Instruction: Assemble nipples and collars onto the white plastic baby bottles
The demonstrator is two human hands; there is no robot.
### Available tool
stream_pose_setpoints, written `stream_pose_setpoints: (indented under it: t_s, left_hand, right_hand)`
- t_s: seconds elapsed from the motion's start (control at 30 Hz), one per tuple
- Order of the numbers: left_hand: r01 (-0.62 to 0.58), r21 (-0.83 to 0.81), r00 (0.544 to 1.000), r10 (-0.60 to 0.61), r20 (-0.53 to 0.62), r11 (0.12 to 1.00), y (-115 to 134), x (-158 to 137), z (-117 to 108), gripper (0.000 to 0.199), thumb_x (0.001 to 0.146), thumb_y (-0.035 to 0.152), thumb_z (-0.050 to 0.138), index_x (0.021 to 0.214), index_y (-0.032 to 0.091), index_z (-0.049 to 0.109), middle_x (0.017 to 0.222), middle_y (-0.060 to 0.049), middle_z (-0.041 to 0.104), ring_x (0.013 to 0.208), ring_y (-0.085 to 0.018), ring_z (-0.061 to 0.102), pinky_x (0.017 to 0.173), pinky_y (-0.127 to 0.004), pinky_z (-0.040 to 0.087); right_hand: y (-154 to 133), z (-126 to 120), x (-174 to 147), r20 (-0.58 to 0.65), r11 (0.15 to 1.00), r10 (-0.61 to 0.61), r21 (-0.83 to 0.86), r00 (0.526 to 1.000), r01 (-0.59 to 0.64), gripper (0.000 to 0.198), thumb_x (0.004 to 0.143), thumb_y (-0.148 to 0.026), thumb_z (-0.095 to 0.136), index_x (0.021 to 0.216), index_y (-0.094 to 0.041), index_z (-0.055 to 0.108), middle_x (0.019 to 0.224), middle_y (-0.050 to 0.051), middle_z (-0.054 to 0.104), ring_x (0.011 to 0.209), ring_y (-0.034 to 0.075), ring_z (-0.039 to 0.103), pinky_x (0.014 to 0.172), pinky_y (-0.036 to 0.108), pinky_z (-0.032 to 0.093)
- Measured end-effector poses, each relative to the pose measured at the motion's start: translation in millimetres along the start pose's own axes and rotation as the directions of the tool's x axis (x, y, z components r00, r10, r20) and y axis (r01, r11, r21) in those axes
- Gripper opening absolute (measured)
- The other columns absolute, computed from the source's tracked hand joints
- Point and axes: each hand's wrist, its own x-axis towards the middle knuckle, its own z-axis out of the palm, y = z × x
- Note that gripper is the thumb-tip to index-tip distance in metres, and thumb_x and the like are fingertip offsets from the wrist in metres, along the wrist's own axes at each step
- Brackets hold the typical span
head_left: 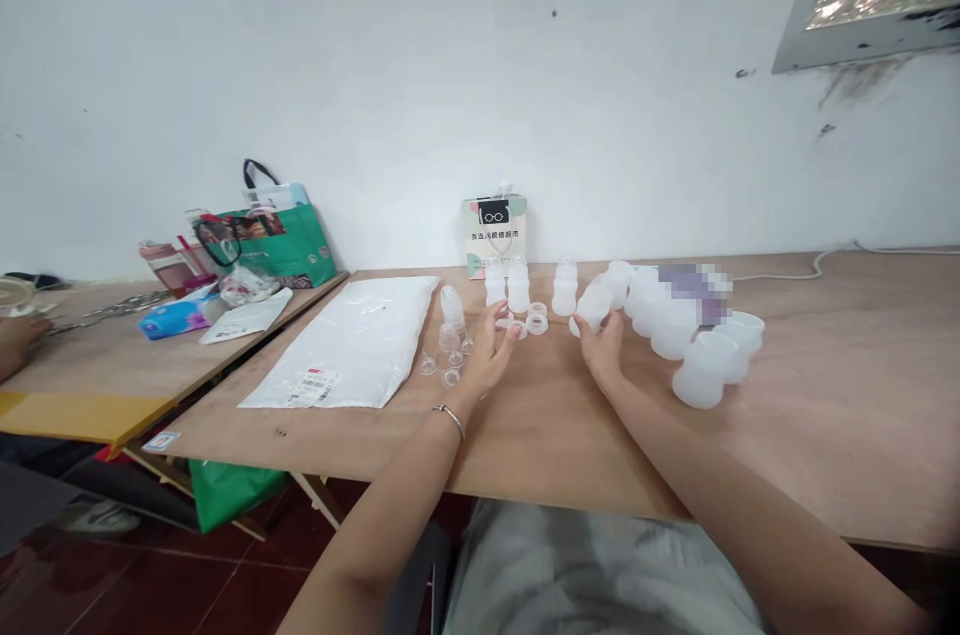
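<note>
My right hand (604,351) grips a translucent white bottle (592,305), tilted, above the wooden table (825,415). My left hand (489,352) hovers open with fingers spread, its fingertips by a white ring (537,321) and close to small clear nipples (448,355) on the table. Three upright small bottles (517,287) stand just behind the hands. A silver bracelet sits on my left wrist.
Several wide translucent bottles (703,370) cluster at the right. A white plastic mailer bag (351,340) lies left of the hands, a small printed box (495,233) stands at the wall. The left table holds a green bag (277,240), packets and another person's hand (19,335).
</note>
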Motion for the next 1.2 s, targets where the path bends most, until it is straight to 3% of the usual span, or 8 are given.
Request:
stream_pose_setpoints:
  t_s: [0.2, 0.63, 0.77, 0.87, 0.93, 1.0, 1.1, 1.2]
  left_hand:
    - [-0.050, 0.052, 0.998, 0.048, 0.047, 0.997, 3.7, -0.3, -0.7, 0.042, 0.087, 0.034, 0.043, 0.126, 0.023, 0.036, 0.128, -0.013, 0.039, 0.114, -0.021, 0.046, 0.094, -0.039, 0.039]
    - [-0.057, 0.125, 0.998, 0.051, 0.045, 0.991, 2.4, 0.9, 1.8, 0.038, 0.087, 0.033, 0.043, 0.123, 0.023, 0.037, 0.125, -0.011, 0.043, 0.114, -0.020, 0.045, 0.093, -0.037, 0.039]
    - [-0.008, 0.149, 1.000, 0.008, -0.001, 0.989, -2.8, 0.9, 1.0, 0.037, 0.087, 0.035, 0.041, 0.122, 0.022, 0.039, 0.122, -0.010, 0.046, 0.113, -0.019, 0.045, 0.095, -0.037, 0.036]
    - [0.046, 0.150, 0.995, -0.032, -0.094, 0.988, -9.8, 2.3, 0.1, 0.035, 0.088, 0.038, 0.039, 0.118, 0.020, 0.042, 0.120, -0.011, 0.049, 0.112, -0.020, 0.046, 0.096, -0.039, 0.035]
    - [0.070, 0.151, 0.987, -0.046, -0.154, 0.986, -13.5, 3.9, -0.7, 0.034, 0.088, 0.039, 0.038, 0.116, 0.019, 0.043, 0.119, -0.011, 0.050, 0.111, -0.021, 0.047, 0.095, -0.039, 0.035]
    - [0.081, 0.156, 0.980, -0.050, -0.193, 0.984, -14.6, 5.4, -2.1, 0.034, 0.088, 0.039, 0.037, 0.115, 0.019, 0.044, 0.118, -0.011, 0.051, 0.110, -0.020, 0.048, 0.094, -0.038, 0.036]
    - [0.096, 0.155, 0.972, -0.059, -0.228, 0.983, -10.5, 6.8, -5.0, 0.032, 0.089, 0.039, 0.037, 0.112, 0.019, 0.046, 0.115, -0.010, 0.053, 0.107, -0.019, 0.049, 0.092, -0.036, 0.037]
    - [0.124, 0.125, 0.962, -0.088, -0.260, 0.984, -2.2, 7.4, -9.3, 0.031, 0.089, 0.039, 0.037, 0.109, 0.019, 0.048, 0.114, -0.010, 0.054, 0.105, -0.018, 0.051, 0.088, -0.034, 0.040]
  right_hand:
    - [14.0, 19.6, 23.8, -0.042, 0.994, 0.107, -0.015, 0.993, -0.108, 0.047, 0.071, -0.049, 0.053, 0.100, -0.014, 0.048, 0.103, 0.016, 0.054, 0.100, 0.029, 0.048, 0.083, 0.043, 0.038]
    - [13.1, 23.3, 25.3, 0.001, 0.995, 0.079, -0.055, 0.997, -0.079, 0.056, 0.061, -0.057, 0.060, 0.094, -0.015, 0.048, 0.093, 0.011, 0.056, 0.088, 0.024, 0.052, 0.077, 0.038, 0.040]
    - [5.0, 15.0, 17.9, -0.064, 0.996, 0.069, -0.057, 0.996, -0.072, 0.063, 0.069, -0.058, 0.053, 0.110, -0.012, 0.040, 0.101, 0.015, 0.053, 0.094, 0.026, 0.051, 0.081, 0.040, 0.039]
    - [-4.9, 0.4, 5.8, -0.065, 0.997, -0.019, -0.074, 0.998, 0.015, 0.047, 0.081, -0.051, 0.039, 0.109, -0.013, 0.040, 0.104, 0.015, 0.050, 0.096, 0.024, 0.049, 0.086, 0.040, 0.037]
    - [-12.2, -9.3, -3.9, 0.024, 0.989, -0.121, -0.080, 0.992, 0.123, 0.034, 0.083, -0.044, 0.038, 0.101, -0.016, 0.047, 0.098, 0.011, 0.053, 0.092, 0.022, 0.050, 0.085, 0.038, 0.038]
    - [-19.3, -15.2, -13.1, 0.151, 0.969, -0.226, -0.069, 0.963, 0.238, 0.024, 0.081, -0.037, 0.044, 0.094, -0.020, 0.054, 0.093, 0.007, 0.056, 0.089, 0.021, 0.051, 0.084, 0.035, 0.039]
    - [-28.1, -12.7, -22.1, 0.369, 0.881, -0.373, -0.147, 0.851, 0.450, 0.030, 0.079, -0.028, 0.046, 0.107, -0.023, 0.056, 0.105, 0.009, 0.055, 0.096, 0.025, 0.049, 0.083, 0.038, 0.038]
    - [-32.8, 0.8, -23.6, 0.528, 0.767, -0.376, -0.284, 0.762, 0.575, 0.040, 0.082, -0.025, 0.042, 0.122, -0.024, 0.048, 0.121, 0.012, 0.047, 0.105, 0.030, 0.043, 0.083, 0.043, 0.037]
